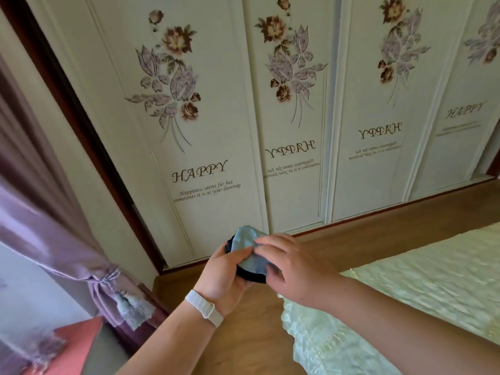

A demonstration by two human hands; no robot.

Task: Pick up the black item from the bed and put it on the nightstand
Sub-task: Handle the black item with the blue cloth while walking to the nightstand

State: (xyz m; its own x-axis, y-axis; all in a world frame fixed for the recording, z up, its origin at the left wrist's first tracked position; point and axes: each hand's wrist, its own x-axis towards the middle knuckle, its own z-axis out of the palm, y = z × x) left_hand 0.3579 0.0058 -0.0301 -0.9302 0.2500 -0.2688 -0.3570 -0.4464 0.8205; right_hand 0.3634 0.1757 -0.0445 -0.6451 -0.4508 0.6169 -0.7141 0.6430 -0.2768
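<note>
A small cloth item (250, 249), light blue on its upper face with a black edge along the bottom and left, is held in the air over the wooden floor. My left hand (226, 274), with a white band on the wrist, grips it from below and the left. From the right, my right hand (290, 262) pinches its blue top with thumb and fingers. The bed (405, 293), covered in a pale green quilted spread, lies at the lower right, just right of my hands. No nightstand is in view.
White wardrobe doors (292, 109) with flower prints and "HAPPY" lettering stand straight ahead. A tied purple curtain (89, 272) hangs at the left. A pink surface (73, 347) sits at the lower left corner. Wooden floor (378, 226) runs between bed and wardrobe.
</note>
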